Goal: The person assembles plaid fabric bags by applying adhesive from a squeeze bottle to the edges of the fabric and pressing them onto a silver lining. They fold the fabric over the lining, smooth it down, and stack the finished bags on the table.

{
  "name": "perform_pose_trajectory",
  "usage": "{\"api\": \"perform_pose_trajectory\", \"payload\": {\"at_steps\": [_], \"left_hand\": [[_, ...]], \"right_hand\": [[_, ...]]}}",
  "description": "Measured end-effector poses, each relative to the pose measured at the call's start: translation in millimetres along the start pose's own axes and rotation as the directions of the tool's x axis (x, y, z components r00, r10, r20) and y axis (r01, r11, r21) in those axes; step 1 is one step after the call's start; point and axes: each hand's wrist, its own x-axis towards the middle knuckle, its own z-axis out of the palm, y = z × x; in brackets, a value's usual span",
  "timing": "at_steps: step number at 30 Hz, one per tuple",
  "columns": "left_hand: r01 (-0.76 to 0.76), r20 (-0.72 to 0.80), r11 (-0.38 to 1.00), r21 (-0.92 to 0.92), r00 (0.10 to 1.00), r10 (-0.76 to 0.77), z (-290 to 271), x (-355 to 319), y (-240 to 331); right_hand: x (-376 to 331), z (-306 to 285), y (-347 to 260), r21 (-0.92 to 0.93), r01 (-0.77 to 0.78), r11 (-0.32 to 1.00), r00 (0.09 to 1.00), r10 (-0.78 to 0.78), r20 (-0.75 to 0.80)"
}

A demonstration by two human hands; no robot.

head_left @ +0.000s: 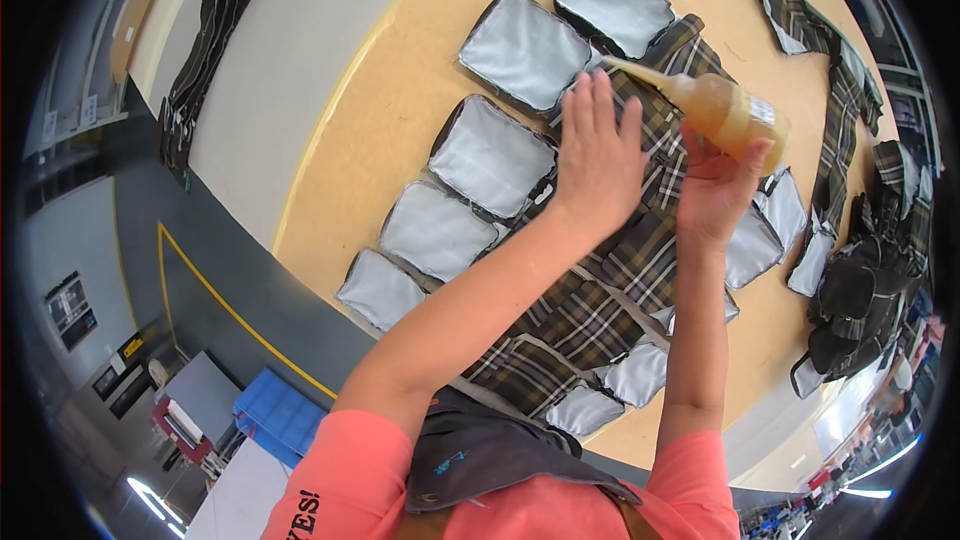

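Observation:
My right hand point(712, 185) grips a translucent squeeze bottle point(735, 120) of amber liquid, tilted so its long thin nozzle points up and left. Beside the nozzle tip, my left hand point(600, 155) lies flat with fingers stretched over the plaid fabric pieces point(640, 250). These overlap in a row across the table. Just left of my left hand, a pale grey lined panel point(495, 155) with dark edges lies at the fabric's end. Another such panel point(525, 50) sits beyond my fingertips. Whether the nozzle touches cloth I cannot tell.
The tan table point(330, 220) carries more grey panels point(427, 230) along the row. At the right lie a long plaid strip point(840, 130) and a heap of black pieces point(860, 290). Dark strips point(205, 60) hang along the far left. A blue crate point(280, 415) stands at the lower left.

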Motion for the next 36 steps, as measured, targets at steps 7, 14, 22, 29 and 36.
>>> {"api": "perform_pose_trajectory", "payload": {"at_steps": [7,14,22,29,36], "left_hand": [[0.02,0.184,0.996,0.088,0.982,-0.036,19.3,-11.5,-4.3],[-0.011,0.241,0.997,0.075,0.97,-0.007,25.9,-19.8,5.2],[0.01,0.289,0.999,0.048,0.957,-0.023,25.8,-21.4,5.7],[-0.005,0.234,1.0,0.027,0.972,-0.002,25.0,-23.9,5.9],[-0.009,0.242,0.999,0.046,0.97,-0.002,24.8,-23.1,6.2]], "right_hand": [[2.4,-13.3,4.7,-0.019,-0.028,0.999,0.999,0.028,-0.023],[-5.0,-20.8,29.6,-0.248,0.059,0.967,0.997,-0.045,0.059],[-13.7,-27.6,38.2,-0.261,-0.033,0.965,0.998,0.048,0.051],[-13.8,-24.7,36.5,-0.266,0.037,0.963,0.998,-0.022,0.058],[-13.3,-22.7,35.1,-0.267,0.077,0.961,0.996,-0.064,0.058]]}}
